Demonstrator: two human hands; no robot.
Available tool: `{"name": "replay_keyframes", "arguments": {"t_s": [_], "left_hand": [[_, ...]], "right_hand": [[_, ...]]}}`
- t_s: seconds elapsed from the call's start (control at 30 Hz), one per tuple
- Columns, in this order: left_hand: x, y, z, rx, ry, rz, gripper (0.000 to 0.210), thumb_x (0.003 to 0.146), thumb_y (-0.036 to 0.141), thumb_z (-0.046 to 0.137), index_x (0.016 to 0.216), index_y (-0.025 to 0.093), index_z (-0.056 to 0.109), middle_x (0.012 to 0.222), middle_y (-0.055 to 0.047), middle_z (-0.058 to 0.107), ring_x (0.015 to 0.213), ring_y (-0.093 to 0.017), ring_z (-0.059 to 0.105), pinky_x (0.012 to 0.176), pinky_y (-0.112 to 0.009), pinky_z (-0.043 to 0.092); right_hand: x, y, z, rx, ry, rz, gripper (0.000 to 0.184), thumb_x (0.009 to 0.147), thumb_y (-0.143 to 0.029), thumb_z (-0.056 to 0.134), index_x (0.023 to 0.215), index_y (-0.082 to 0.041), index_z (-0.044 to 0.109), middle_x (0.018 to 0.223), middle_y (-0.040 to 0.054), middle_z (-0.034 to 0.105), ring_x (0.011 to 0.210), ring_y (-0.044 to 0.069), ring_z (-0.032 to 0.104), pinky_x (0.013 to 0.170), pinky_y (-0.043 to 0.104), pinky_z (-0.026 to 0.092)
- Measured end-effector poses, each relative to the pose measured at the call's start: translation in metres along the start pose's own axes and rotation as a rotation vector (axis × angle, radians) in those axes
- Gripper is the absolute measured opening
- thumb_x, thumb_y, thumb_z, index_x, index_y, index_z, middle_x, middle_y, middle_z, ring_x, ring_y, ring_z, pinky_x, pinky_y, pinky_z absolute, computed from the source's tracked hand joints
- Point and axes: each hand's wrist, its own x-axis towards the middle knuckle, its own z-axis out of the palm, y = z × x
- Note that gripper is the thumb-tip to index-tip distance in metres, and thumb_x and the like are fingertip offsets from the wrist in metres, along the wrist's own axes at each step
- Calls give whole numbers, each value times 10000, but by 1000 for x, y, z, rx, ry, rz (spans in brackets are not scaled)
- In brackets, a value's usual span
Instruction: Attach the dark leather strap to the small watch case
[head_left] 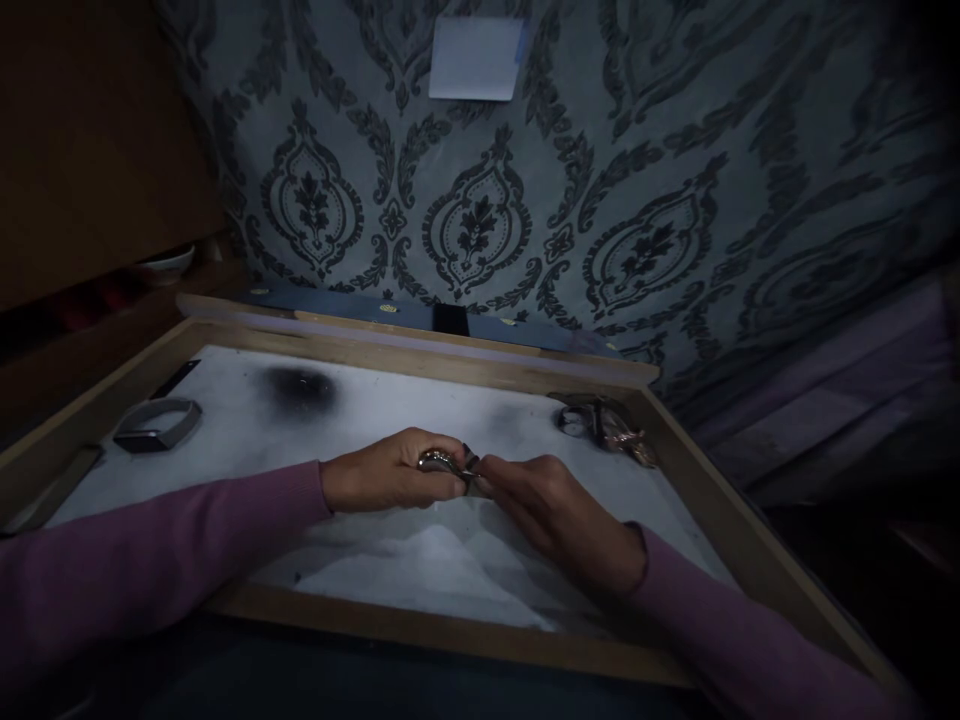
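My left hand (pixel 397 470) is closed around what looks like a wristwatch (pixel 441 461), with a shiny, rounded metal part showing between thumb and fingers. A dark, narrow piece of it sticks out toward the right. There the fingertips of my right hand (pixel 551 505) pinch its end, close against my left thumb. Both hands are above the white-lined bottom (pixel 420 560) of a shallow wooden drawer or tray (pixel 435 625). My fingers cover much of the held item.
A grey watch with a loop band (pixel 157 425) and a long dark case (pixel 56 490) lie at the left. A tangle of dark and coppery straps or jewellery (pixel 607 425) sits in the back right corner. Behind rises a patterned wall (pixel 476 215) with a white switch plate (pixel 478 60).
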Motion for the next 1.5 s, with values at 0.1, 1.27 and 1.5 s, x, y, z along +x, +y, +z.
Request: {"name": "replay_keyframes", "arguments": {"t_s": [0.1,1.27,1.5], "left_hand": [[1,2,-1,24,-8,4,177,795,279,610,740,162,490,542,93,337,472,-52,255,440,-191,197],[3,4,-7,2,106,-14,325,747,410,653,687,173,438,493,109,315,437,-47,249,415,-186,185],[2,5,-7,-14,112,4,290,752,375,641,691,177,439,502,110,319,436,-45,245,414,-183,187]], "right_hand": [[1,1,0,38,-11,22,228,964,-188,342,763,-186,448,577,-43,428,458,82,400,480,217,278],[14,-13,-5,126,311,176,311,971,-304,415,819,-155,642,650,36,620,580,143,566,527,229,421],[13,-8,-2,45,339,96,280,955,-272,451,877,-153,692,714,56,684,609,154,614,594,257,478]]}}
